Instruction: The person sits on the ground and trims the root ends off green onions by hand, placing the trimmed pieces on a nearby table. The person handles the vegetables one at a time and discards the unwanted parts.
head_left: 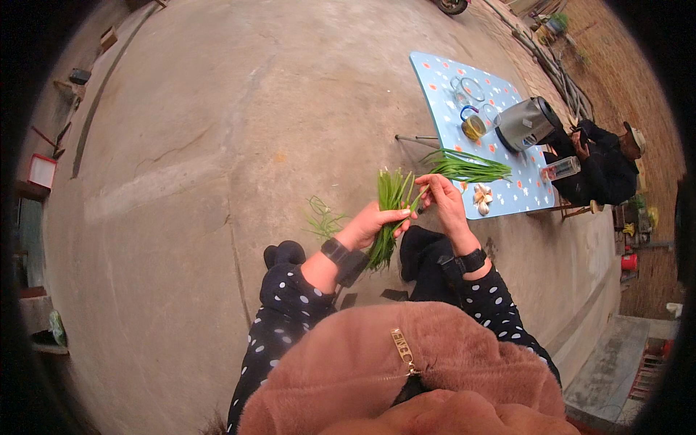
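My left hand (371, 223) is closed around a bunch of green garlic chives (391, 199), its thumb lying across the stalks. The pale cut ends point up and away from me, and the leaves hang below the hand. Close by on the right, my right hand (447, 206) has its thumb and fingers pinched at a thin chive stalk that slants up from the bunch. More chives (471, 168) lie on the near edge of the blue patterned table (518, 201), just beyond my right hand. Several garlic bulbs or cloves (482, 199) sit beside them.
Chive scraps (322, 220) lie on the concrete floor left of my hands. On the table stand a silver appliance (527, 125), glass vessels, one yellowish jar (473, 128), and a clear glass (560, 169). A person (605, 163) in dark clothes and a hat sits behind it.
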Available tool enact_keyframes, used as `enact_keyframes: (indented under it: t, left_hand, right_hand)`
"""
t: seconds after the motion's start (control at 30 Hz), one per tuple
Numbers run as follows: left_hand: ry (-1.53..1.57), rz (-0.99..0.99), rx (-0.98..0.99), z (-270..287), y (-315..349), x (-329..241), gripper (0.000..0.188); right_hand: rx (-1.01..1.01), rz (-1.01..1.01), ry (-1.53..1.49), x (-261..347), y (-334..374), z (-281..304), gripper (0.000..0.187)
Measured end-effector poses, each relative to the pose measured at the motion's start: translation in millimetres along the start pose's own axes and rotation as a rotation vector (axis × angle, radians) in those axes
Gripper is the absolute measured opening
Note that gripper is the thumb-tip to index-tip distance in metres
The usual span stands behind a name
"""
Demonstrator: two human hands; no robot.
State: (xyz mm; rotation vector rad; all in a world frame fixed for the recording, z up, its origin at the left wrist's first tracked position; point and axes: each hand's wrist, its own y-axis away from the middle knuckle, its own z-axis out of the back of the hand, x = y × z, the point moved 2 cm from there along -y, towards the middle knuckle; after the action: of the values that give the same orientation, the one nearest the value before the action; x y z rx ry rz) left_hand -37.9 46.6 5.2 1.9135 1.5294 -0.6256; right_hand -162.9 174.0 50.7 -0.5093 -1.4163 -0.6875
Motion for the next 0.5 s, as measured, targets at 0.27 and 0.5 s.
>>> enact_keyframes:
  t: [0.27, 0.5]
  left_hand:
    - [-0.025, -0.003, 0.004, -3.6, -2.2, 3.2, 0.021]
    - [-0.156, 0.010, -0.016, -3.7, -4.7, 9.8, 0.016]
  right_hand:
    - [-0.167, 0.502, 0.571, 35.0, 6.7, -10.2, 0.025]
    - [-0.098, 0.531, 0.623, 34.1, 3.6, -18.9, 0.020]
